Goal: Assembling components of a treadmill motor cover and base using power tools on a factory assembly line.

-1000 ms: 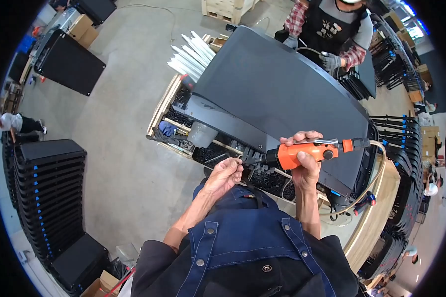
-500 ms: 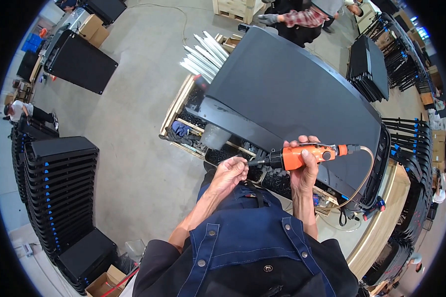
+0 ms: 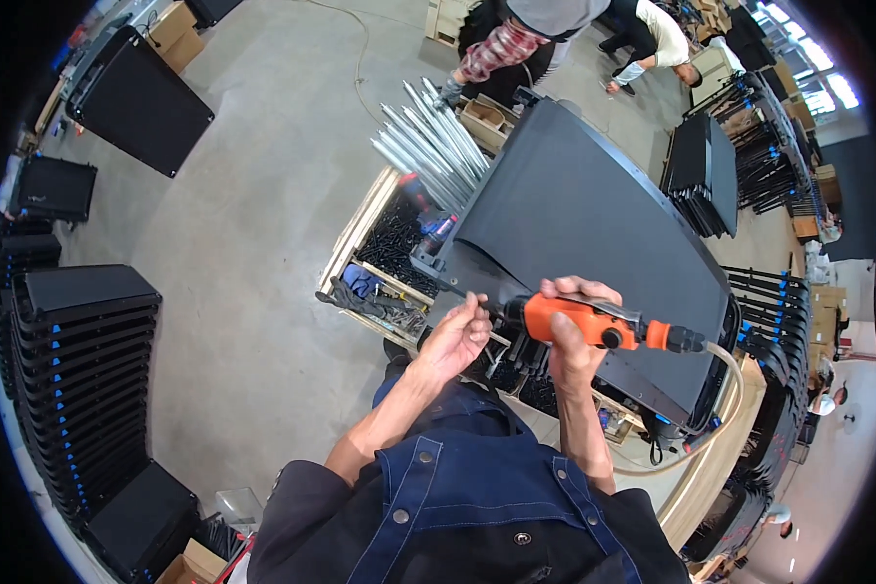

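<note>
- The left hand point(image 3: 453, 336) brings thumb and forefinger together at the nose of the orange power tool point(image 3: 579, 324); I can't tell whether they pinch anything.
- The right hand point(image 3: 574, 341) is wrapped firmly round that tool's body, over the near edge of the dark panel point(image 3: 599, 229).
- A pale hose point(image 3: 736, 394) curves from its back end, past the panel's near right corner.
- Beyond the panel's left edge, metal rods point(image 3: 430, 141) lie bunched, a co-worker's gloved hand point(image 3: 450, 91) at their far ends.
</note>
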Motion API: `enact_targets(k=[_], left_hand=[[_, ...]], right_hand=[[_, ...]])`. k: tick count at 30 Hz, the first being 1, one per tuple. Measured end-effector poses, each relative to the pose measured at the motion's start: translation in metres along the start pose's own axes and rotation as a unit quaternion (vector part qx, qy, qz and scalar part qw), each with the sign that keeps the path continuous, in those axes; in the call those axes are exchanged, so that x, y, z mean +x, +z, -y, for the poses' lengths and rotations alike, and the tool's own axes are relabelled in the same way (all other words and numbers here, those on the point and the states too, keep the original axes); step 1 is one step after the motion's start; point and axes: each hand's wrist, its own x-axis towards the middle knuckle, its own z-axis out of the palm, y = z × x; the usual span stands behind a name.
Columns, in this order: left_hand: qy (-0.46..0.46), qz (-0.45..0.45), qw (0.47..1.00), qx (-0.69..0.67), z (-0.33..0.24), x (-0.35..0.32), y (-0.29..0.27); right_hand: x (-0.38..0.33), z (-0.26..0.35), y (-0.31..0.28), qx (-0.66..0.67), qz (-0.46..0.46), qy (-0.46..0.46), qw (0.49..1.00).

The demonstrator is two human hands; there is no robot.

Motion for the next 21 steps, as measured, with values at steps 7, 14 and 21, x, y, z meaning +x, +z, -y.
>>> enact_targets(k=[7, 14, 21], left_hand=[[-0.006, -0.068, 0.995, -0.076, -0.019, 0.015, 0.001], [-0.028, -0.042, 0.995, 0.091, -0.015, -0.013, -0.018], [-0.021, -0.05, 0.988, 0.141, -0.013, -0.037, -0.025]], right_hand=[[0.038, -0.041, 0.048, -0.173, 0.167, -0.002, 0.971], [0.064, -0.057, 0.075, -0.179, 0.244, 0.079, 0.95], [0.064, -0.067, 0.071, -0.173, 0.289, 0.084, 0.938]])
